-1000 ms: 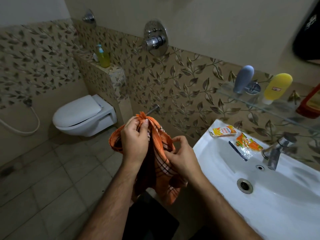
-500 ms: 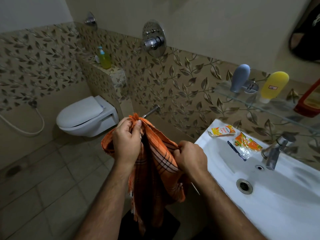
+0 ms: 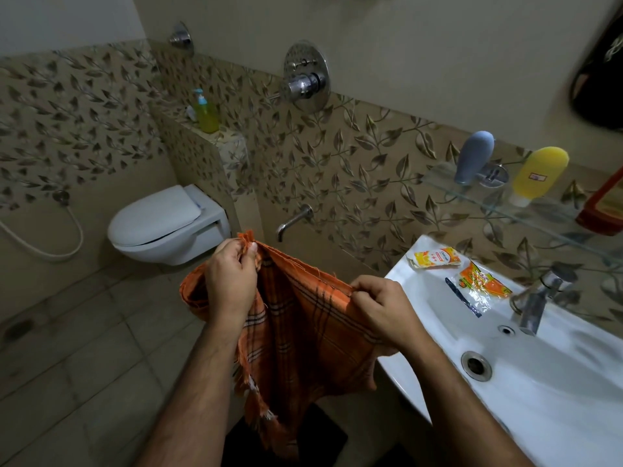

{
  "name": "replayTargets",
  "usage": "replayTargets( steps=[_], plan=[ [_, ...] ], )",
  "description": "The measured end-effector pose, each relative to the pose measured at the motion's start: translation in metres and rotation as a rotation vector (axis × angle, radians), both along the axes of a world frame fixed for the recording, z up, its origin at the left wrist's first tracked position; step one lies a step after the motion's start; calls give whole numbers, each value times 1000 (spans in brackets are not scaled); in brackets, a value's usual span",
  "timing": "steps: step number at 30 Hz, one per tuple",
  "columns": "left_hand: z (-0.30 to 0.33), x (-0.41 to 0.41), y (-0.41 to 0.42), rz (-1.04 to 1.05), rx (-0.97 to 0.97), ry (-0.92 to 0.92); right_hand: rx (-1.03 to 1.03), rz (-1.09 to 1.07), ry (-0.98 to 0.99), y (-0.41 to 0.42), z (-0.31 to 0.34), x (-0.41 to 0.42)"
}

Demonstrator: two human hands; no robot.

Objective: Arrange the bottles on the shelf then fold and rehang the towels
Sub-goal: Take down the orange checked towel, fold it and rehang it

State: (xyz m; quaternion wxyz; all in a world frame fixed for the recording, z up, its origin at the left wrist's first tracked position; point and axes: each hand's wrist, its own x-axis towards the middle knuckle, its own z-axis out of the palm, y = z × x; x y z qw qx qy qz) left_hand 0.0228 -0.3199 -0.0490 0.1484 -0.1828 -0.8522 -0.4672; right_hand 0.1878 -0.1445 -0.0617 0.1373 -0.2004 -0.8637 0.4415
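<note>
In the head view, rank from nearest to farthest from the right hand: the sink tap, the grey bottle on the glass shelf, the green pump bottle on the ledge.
From the right hand:
1. Sink tap, to its right.
2. Grey bottle, up right on the shelf.
3. Green pump bottle, far left on the ledge.

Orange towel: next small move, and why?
Probably draw the hands further apart to pull the top edge taut. The left hand pinches one corner and the right hand pinches the same edge of the orange towel, which sags and hangs bunched, so no clean fold is possible yet.
</note>
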Motion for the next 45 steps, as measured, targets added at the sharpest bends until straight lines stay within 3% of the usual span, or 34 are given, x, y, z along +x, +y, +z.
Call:
replayTargets(
  steps=[3, 7, 17, 21, 24, 28, 35, 38, 42, 45],
  plan=[
    [-1, -6, -2, 14, -37, -12, -3, 45, -7, -3, 2, 1],
    [-4, -14, -5, 9, -61, -27, 160, 103, -136, -5, 3, -3],
    [-13, -31, -15, -47, -104, -57, 58, 20, -125, -16, 5, -9],
    [-34, -47, -23, -118, -207, -235, 171, -42, -95, -24, 6, -16],
    [-39, -52, -29, -304, -161, -376, 250, -56, -96, -31, 8, -24],
    [-22, -29, -25, -751, 8, -547, 354, -4, -158, -39, 13, -35],
    [-17, -12, -8, -1120, -52, -514, 438, 110, -170, -46, 22, -46],
    [-23, -15, -3, -1018, -88, -421, 459, 113, -186, -46, 25, -45],
    [-26, -13, 5, -890, -104, -153, 468, 76, -190, -47, 27, -42],
    [-24, -7, 10, -828, -71, -46, 353, 4, -245, -44, 29, -41]
  ],
)
